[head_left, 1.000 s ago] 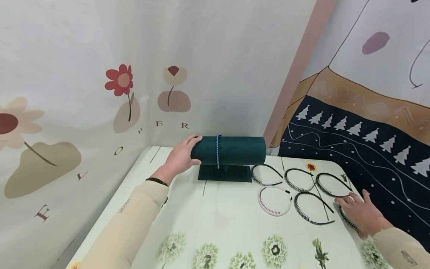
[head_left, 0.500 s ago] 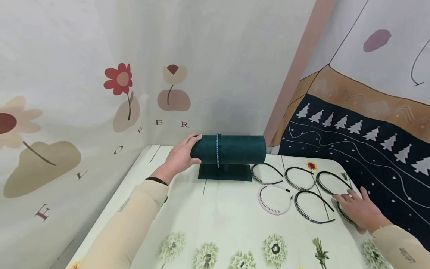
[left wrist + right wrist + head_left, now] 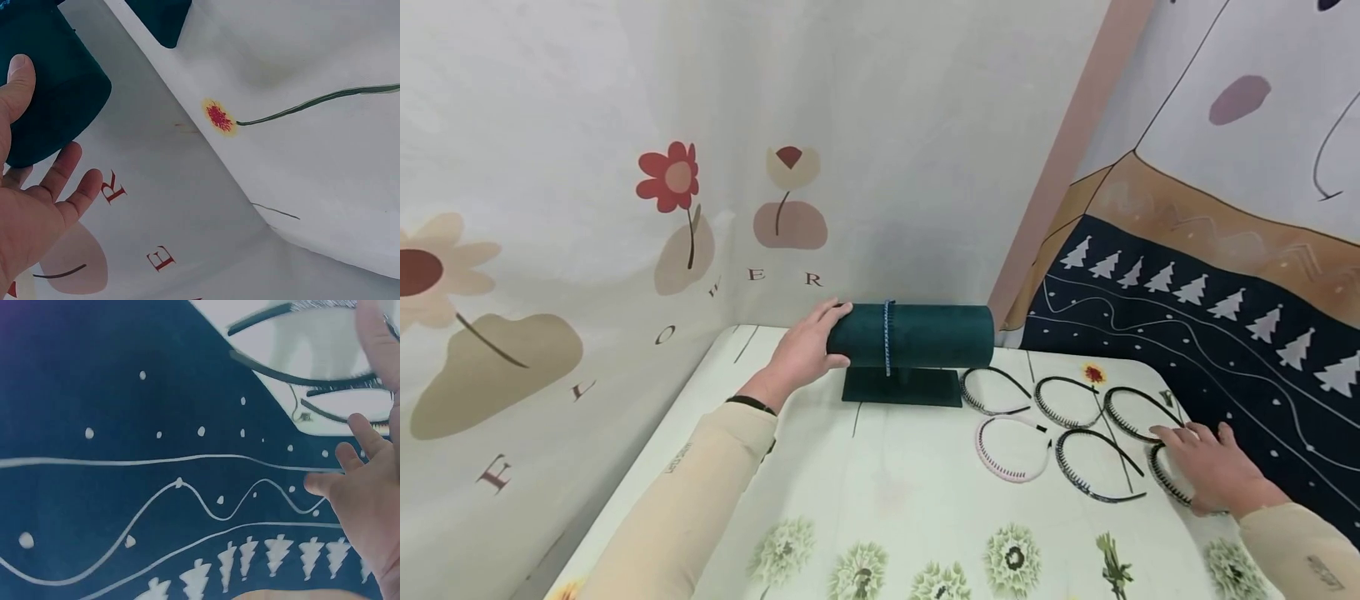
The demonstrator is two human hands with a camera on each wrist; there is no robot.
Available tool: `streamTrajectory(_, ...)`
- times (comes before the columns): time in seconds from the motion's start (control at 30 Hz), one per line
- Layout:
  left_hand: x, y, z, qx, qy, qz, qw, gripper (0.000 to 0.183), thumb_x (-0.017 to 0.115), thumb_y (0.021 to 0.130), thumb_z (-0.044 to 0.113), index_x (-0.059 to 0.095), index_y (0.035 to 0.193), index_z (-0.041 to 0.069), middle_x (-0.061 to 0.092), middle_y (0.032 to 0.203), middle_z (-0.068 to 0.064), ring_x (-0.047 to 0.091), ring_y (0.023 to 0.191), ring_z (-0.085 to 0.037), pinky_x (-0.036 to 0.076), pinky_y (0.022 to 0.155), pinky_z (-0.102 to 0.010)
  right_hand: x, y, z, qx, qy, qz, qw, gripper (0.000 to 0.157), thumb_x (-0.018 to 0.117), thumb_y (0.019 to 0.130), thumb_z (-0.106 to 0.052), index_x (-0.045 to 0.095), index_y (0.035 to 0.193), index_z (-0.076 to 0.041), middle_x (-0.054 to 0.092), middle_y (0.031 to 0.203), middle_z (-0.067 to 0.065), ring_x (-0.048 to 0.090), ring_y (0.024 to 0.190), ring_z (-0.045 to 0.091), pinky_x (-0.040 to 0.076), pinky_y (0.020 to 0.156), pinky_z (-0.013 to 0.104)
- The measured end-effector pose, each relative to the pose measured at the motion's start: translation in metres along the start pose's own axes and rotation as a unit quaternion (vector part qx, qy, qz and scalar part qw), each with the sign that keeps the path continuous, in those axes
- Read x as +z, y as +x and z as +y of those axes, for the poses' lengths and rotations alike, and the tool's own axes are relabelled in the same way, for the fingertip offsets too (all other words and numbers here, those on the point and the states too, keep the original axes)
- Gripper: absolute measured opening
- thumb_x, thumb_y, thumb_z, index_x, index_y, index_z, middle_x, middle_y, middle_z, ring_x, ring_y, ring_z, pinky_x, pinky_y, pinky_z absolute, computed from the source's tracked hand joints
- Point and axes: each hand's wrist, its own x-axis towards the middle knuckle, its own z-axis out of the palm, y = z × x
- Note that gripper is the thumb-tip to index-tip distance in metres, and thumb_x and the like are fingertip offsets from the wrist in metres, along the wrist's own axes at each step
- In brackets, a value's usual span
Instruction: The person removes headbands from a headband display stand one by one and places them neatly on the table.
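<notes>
In the head view, my left hand (image 3: pixel 797 354) grips the left end of a dark green velvet headband display stand (image 3: pixel 943 333), thumb in front and fingers over the top. The left wrist view shows the thumb on one side of the roll (image 3: pixel 59 94) and fingers on the other. A blue headband (image 3: pixel 887 337) is fitted around the roll. On the right, my right hand (image 3: pixel 1217 471) lies over a black toothed headband (image 3: pixel 1159 477) on the table, hiding much of it. Its fingers extend loosely in the right wrist view, the thumb overlapping the headband.
Beside the stand lie several more toothed headbands: a pink one (image 3: pixel 997 468), a black one (image 3: pixel 1078 482) to its right, and black ones behind, such as the one (image 3: pixel 1051 410) at the middle. Printed cloth walls (image 3: pixel 887 167) enclose the table (image 3: pixel 880 475) behind and at both sides.
My right hand has shifted slightly to the right, and more of the black headband beneath it now shows. The left hand and the stand have stayed in place.
</notes>
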Motion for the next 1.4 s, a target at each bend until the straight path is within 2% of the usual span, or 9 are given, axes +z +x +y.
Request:
streamTrajectory(0.1, 0.0, 0.0, 0.0, -0.001, 0.001, -0.002, 1.0, 0.096, 0.084, 0.095, 0.029, 0.026, 0.171, 0.025, 0.017, 0.181, -0.009, 0.036, 0.158, -0.044, 0.039, 0.125, -0.065, -0.009, 0.004, -0.001, 0.04, 0.081, -0.008, 0.996, 0.127, 0.106, 0.054, -0.039, 0.035, 0.152, 0.003, 0.058, 0.137, 0.041, 0.047, 0.127, 0.064, 0.036, 0.102, 0.085)
streamTrajectory(0.2, 0.001, 0.001, 0.001, -0.003, 0.001, -0.004, 1.0, 0.095, 0.084, 0.095, 0.028, 0.026, 0.171, 0.026, 0.017, 0.181, -0.009, 0.037, 0.158, -0.044, 0.039, 0.125, -0.064, -0.018, 0.01, 0.0, 0.074, 0.169, -0.007, 0.983, 0.131, 0.102, 0.063, -0.043, 0.026, 0.157, 0.006, 0.049, 0.14, 0.05, 0.039, 0.126, 0.071, 0.033, 0.101, 0.086)
streamTrajectory(0.43, 0.004, 0.0, 0.0, -0.004, -0.004, -0.009, 0.9999, 0.095, 0.083, 0.096, 0.028, 0.025, 0.172, 0.026, 0.016, 0.181, -0.009, 0.04, 0.156, -0.045, 0.042, 0.124, -0.063, -0.034, 0.029, -0.008, 0.111, 0.362, 0.005, 0.926, 0.138, 0.092, 0.082, -0.046, -0.003, 0.165, 0.009, 0.025, 0.156, 0.052, 0.018, 0.136, 0.074, 0.038, 0.097, 0.083)
streamTrajectory(0.57, 0.003, -0.002, -0.003, -0.011, -0.011, -0.007, 0.9999, 0.095, 0.083, 0.096, 0.027, 0.025, 0.171, 0.027, 0.015, 0.181, -0.007, 0.042, 0.154, -0.045, 0.044, 0.122, -0.062, -0.037, 0.046, -0.022, 0.109, 0.419, 0.028, 0.901, 0.14, 0.093, 0.083, -0.043, -0.01, 0.167, 0.003, 0.025, 0.161, 0.047, 0.018, 0.141, 0.071, 0.04, 0.1, 0.081)
streamTrajectory(0.7, 0.002, -0.002, -0.005, -0.015, -0.012, -0.003, 0.9998, 0.096, 0.084, 0.095, 0.028, 0.024, 0.171, 0.026, 0.015, 0.181, -0.007, 0.041, 0.155, -0.044, 0.043, 0.122, -0.064, -0.039, 0.065, -0.039, 0.089, 0.449, 0.057, 0.887, 0.139, 0.095, 0.082, -0.036, -0.007, 0.168, 0.003, 0.029, 0.162, 0.045, 0.028, 0.144, 0.069, 0.041, 0.105, 0.079)
streamTrajectory(0.9, 0.0, -0.001, 0.0, -0.014, 0.012, -0.001, 0.9998, 0.096, 0.084, 0.095, 0.029, 0.025, 0.17, 0.021, 0.018, 0.18, -0.01, 0.036, 0.157, -0.044, 0.038, 0.126, -0.066, -0.05, 0.095, -0.063, 0.068, 0.464, 0.07, 0.881, 0.138, 0.095, 0.082, -0.036, -0.006, 0.17, -0.001, 0.031, 0.166, 0.039, 0.029, 0.149, 0.064, 0.036, 0.113, 0.079)
streamTrajectory(1.13, -0.001, 0.005, 0.013, 0.032, 0.081, 0.02, 0.996, 0.097, 0.088, 0.091, 0.032, 0.032, 0.166, 0.005, 0.032, 0.175, -0.015, 0.034, 0.159, -0.039, 0.033, 0.131, -0.057, -0.067, 0.121, -0.085, 0.056, 0.467, 0.077, 0.879, 0.136, 0.095, 0.082, -0.034, -0.004, 0.171, -0.006, 0.026, 0.17, 0.034, 0.025, 0.153, 0.06, 0.034, 0.117, 0.079)
streamTrajectory(1.27, -0.001, 0.006, 0.014, 0.034, 0.073, 0.026, 0.9964, 0.096, 0.09, 0.09, 0.032, 0.035, 0.164, 0.004, 0.038, 0.172, -0.015, 0.037, 0.158, -0.037, 0.034, 0.132, -0.054, -0.082, 0.135, -0.098, 0.041, 0.46, 0.091, 0.882, 0.134, 0.095, 0.082, -0.03, -0.003, 0.171, -0.009, 0.025, 0.172, 0.032, 0.021, 0.155, 0.06, 0.03, 0.118, 0.081)
streamTrajectory(1.4, -0.004, 0.007, 0.013, 0.029, 0.049, 0.022, 0.9981, 0.096, 0.091, 0.088, 0.03, 0.038, 0.163, 0.005, 0.041, 0.169, -0.016, 0.041, 0.154, -0.037, 0.038, 0.129, -0.054, -0.105, 0.149, -0.108, 0.032, 0.456, 0.106, 0.883, 0.138, 0.097, 0.079, -0.033, -0.002, 0.173, -0.014, 0.017, 0.177, 0.026, 0.005, 0.161, 0.056, 0.022, 0.118, 0.085)
